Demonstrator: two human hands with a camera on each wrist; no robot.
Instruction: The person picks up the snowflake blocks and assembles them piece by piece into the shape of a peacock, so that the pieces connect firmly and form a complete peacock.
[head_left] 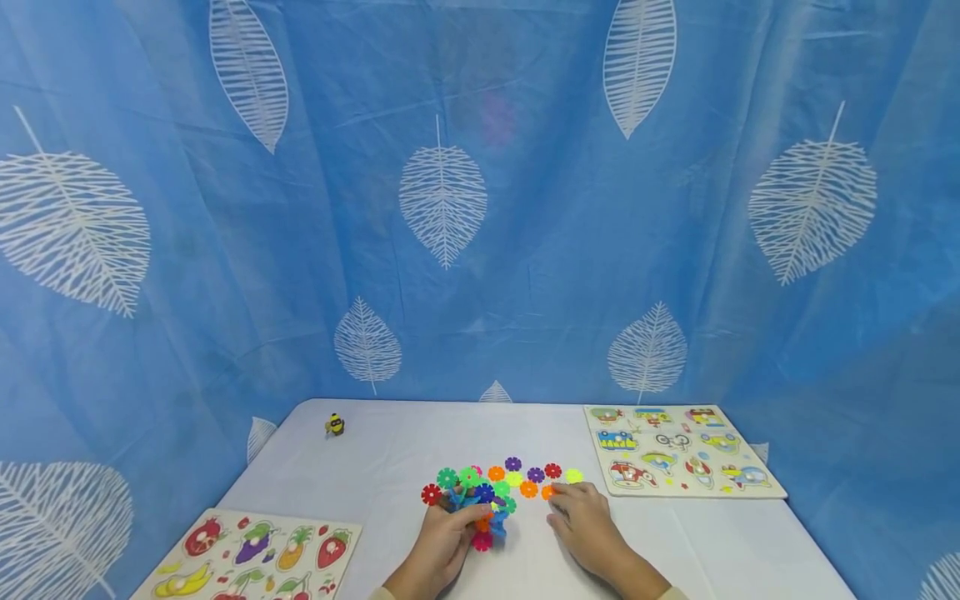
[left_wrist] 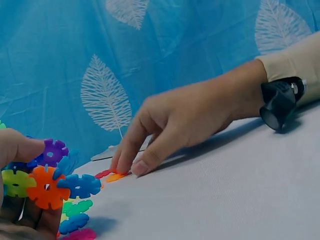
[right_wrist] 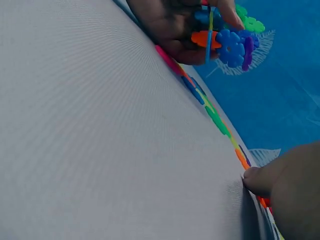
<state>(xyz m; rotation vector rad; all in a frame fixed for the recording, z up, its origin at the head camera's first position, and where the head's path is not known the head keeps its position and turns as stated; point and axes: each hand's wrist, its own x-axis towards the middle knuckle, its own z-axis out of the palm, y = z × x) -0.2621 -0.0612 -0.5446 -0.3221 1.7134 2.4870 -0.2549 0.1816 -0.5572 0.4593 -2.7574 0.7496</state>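
Observation:
My left hand (head_left: 444, 540) grips a cluster of joined plastic snowflake discs; an orange disc (left_wrist: 46, 187), a blue disc (left_wrist: 80, 185) and a purple disc (left_wrist: 52, 152) show beside the thumb. To its right, my right hand (head_left: 587, 527) reaches down to the table, with thumb and fingertips pinching the edge of a flat orange snowflake disc (head_left: 548, 492). Loose discs lie around those fingertips, among them a red disc (head_left: 552, 471), a yellow disc (head_left: 573, 476) and another orange disc (head_left: 528, 489). Part of the cluster is hidden behind the left hand.
A fruit puzzle board (head_left: 255, 557) lies at the front left of the white table (head_left: 420, 433). At the back right is a vehicle puzzle board (head_left: 678, 450). A small yellow-and-black figure (head_left: 335, 425) stands at the back left. Blue leaf-print curtain (head_left: 525, 250) surrounds the table.

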